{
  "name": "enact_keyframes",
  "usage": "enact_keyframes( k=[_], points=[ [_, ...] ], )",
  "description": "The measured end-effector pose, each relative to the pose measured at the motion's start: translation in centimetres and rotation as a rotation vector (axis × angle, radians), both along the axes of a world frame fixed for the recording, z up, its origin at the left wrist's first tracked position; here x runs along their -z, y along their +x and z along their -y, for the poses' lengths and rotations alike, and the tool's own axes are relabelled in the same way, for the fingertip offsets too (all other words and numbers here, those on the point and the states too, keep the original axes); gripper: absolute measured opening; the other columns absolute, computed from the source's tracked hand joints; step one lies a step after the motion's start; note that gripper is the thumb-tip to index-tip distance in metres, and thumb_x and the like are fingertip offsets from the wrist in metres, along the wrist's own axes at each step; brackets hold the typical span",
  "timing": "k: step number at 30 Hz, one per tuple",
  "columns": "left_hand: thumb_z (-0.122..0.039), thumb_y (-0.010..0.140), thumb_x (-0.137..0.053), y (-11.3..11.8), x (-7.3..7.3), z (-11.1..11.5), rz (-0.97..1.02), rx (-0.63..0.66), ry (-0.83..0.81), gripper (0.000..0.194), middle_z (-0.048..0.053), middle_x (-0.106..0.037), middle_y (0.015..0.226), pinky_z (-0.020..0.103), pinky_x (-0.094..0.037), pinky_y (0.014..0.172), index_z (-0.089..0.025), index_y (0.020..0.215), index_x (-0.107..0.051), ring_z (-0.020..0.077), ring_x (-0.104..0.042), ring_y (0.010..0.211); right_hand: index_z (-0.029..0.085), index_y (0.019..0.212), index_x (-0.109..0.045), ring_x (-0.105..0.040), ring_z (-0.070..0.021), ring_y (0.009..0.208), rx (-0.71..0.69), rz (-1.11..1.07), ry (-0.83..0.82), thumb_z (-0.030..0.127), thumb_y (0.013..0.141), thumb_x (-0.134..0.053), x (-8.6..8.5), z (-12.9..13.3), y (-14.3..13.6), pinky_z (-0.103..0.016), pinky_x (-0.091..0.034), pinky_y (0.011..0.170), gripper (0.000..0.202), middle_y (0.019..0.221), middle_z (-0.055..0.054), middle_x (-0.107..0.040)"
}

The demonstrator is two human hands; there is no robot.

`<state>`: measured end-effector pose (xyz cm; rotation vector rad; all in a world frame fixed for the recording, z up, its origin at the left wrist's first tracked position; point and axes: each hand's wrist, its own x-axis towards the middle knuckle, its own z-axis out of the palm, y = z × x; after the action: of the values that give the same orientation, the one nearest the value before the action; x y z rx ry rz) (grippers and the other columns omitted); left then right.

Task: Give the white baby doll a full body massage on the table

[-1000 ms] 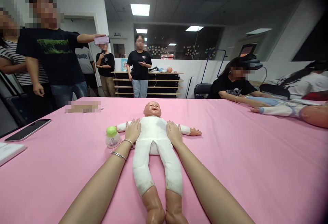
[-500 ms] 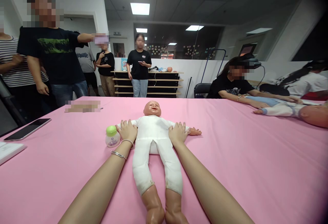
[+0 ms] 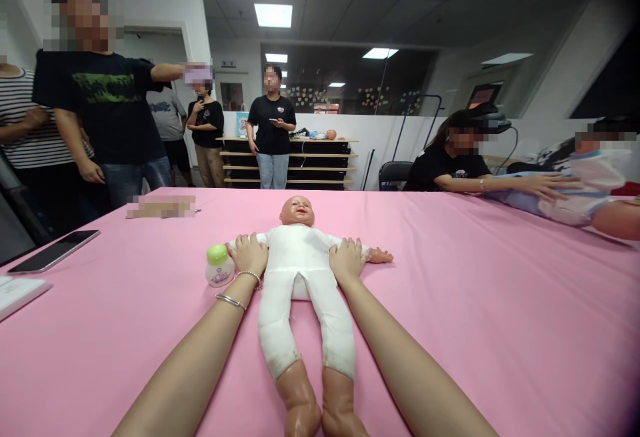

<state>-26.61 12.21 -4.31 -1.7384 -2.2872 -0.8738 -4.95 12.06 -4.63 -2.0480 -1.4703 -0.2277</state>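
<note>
A baby doll (image 3: 300,250) with a white cloth body lies face up on the pink tablecloth (image 3: 450,330), its head away from me and its feet toward me. My left hand (image 3: 251,255) rests beside its torso, over the doll's arm on that side, fingers extended and a little apart. On the other side my right hand (image 3: 347,260) lies over the other arm in the same way, and the doll's hand sticks out past my fingers. A small white bottle with a green cap (image 3: 219,266) stands just left of my left hand.
A phone (image 3: 55,252) and a white box (image 3: 23,295) lie at the table's left edge. Several people stand beyond the table. At the right, a seated person in a headset (image 3: 457,157) handles another doll (image 3: 615,218). Shelves (image 3: 325,157) line the back wall.
My hands and the doll in front of me have stayed put. At the right, the seated person's hands have shifted on the other doll, whose clothed body has moved.
</note>
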Motion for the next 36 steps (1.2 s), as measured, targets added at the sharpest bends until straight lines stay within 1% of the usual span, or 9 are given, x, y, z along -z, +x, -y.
enact_keyframes(
  k=[9, 13, 16, 21, 24, 27, 30, 33, 36],
  points=[
    [-0.024, 0.084, -0.037, -0.1, 0.4, -0.6, 0.073, 0.02, 0.104, 0.043, 0.014, -0.049, 0.13, 0.057, -0.012, 0.107, -0.013, 0.122, -0.053, 0.0276, -0.033, 0.128, 0.005, 0.122, -0.051, -0.025, -0.0276, 0.133, -0.044, -0.05, 0.054, 0.02, 0.085, -0.033, 0.0, -0.1, 0.1, -0.056, -0.004, 0.107, 0.044, 0.137, -0.017, -0.041],
    [-0.028, 0.09, -0.027, -0.1, 0.5, -1.3, 0.131, 0.345, 0.165, 0.048, 0.008, -0.038, 0.141, 0.038, -0.02, 0.112, -0.011, 0.133, -0.042, 0.0176, -0.03, 0.132, 0.012, 0.131, -0.043, -0.028, -0.0188, 0.133, -0.377, -0.108, 0.127, 0.024, 0.089, -0.024, -0.1, -0.7, 0.3, -0.046, -0.008, 0.111, 0.047, 0.14, -0.009, -0.04],
    [-0.031, 0.093, -0.021, 0.1, 0.5, -1.5, 0.12, 0.528, 0.021, 0.048, 0.003, -0.037, 0.142, 0.041, -0.018, 0.112, -0.017, 0.136, -0.038, 0.016, -0.03, 0.133, 0.018, 0.133, -0.041, -0.033, -0.0146, 0.131, -0.649, -0.142, -0.009, 0.028, 0.091, -0.02, -0.1, -1.0, 0.3, -0.042, -0.016, 0.111, 0.048, 0.141, -0.005, -0.038],
    [-0.026, 0.091, -0.024, 0.4, 0.6, -1.2, 0.032, 0.346, -0.088, 0.047, 0.003, -0.039, 0.14, 0.05, -0.011, 0.112, -0.016, 0.133, -0.042, 0.0201, -0.028, 0.134, 0.013, 0.129, -0.046, -0.034, -0.022, 0.13, -0.443, -0.042, -0.076, 0.023, 0.091, -0.022, 0.0, -0.9, 0.1, -0.052, -0.007, 0.11, 0.046, 0.136, -0.008, -0.045],
    [-0.023, 0.087, -0.03, 0.4, 0.7, -0.9, -0.001, 0.186, -0.057, 0.045, 0.003, -0.043, 0.137, 0.054, -0.007, 0.111, -0.018, 0.127, -0.05, 0.0231, -0.024, 0.135, 0.007, 0.12, -0.054, -0.034, -0.0266, 0.129, -0.256, -0.02, -0.009, 0.021, 0.088, -0.029, 0.1, -0.7, 0.1, -0.052, -0.007, 0.109, 0.043, 0.132, -0.014, -0.049],
    [-0.024, 0.086, -0.033, 0.2, 0.7, -0.7, 0.021, 0.058, 0.029, 0.045, 0.008, -0.043, 0.138, 0.058, -0.006, 0.109, -0.014, 0.126, -0.05, 0.0263, -0.022, 0.135, 0.0, 0.124, -0.048, -0.031, -0.0286, 0.131, -0.141, -0.093, 0.131, 0.025, 0.087, -0.03, 0.3, -0.8, 0.4, -0.05, -0.01, 0.11, 0.048, 0.135, -0.021, -0.042],
    [-0.028, 0.089, -0.029, 0.1, 0.5, -0.9, 0.068, 0.119, 0.111, 0.049, 0.01, -0.038, 0.141, 0.053, -0.011, 0.111, -0.01, 0.133, -0.041, 0.0235, -0.025, 0.135, 0.005, 0.132, -0.041, -0.03, -0.0218, 0.132, -0.392, -0.149, 0.188, 0.029, 0.089, -0.022, 0.3, -1.1, 0.5, -0.044, -0.016, 0.11, 0.052, 0.14, -0.014, -0.038],
    [-0.03, 0.092, -0.022, 0.1, 0.4, -1.2, 0.078, 0.355, 0.064, 0.049, 0.006, -0.035, 0.143, 0.045, -0.017, 0.112, -0.015, 0.136, -0.038, 0.0177, -0.03, 0.133, 0.015, 0.132, -0.042, -0.033, -0.0152, 0.131, -0.664, -0.151, 0.036, 0.03, 0.092, -0.015, 0.1, -1.2, 0.5, -0.04, -0.017, 0.111, 0.051, 0.14, -0.006, -0.04],
    [-0.029, 0.092, -0.021, 0.3, 0.4, -1.3, 0.029, 0.428, -0.04, 0.046, 0.004, -0.044, 0.137, 0.047, -0.013, 0.112, -0.021, 0.13, -0.046, 0.0177, -0.036, 0.129, 0.016, 0.131, -0.044, -0.035, -0.0168, 0.13, -0.592, -0.112, -0.077, 0.027, 0.092, -0.015, 0.0, -1.1, 0.2, -0.045, -0.014, 0.111, 0.049, 0.138, -0.006, -0.043]
  ],
)
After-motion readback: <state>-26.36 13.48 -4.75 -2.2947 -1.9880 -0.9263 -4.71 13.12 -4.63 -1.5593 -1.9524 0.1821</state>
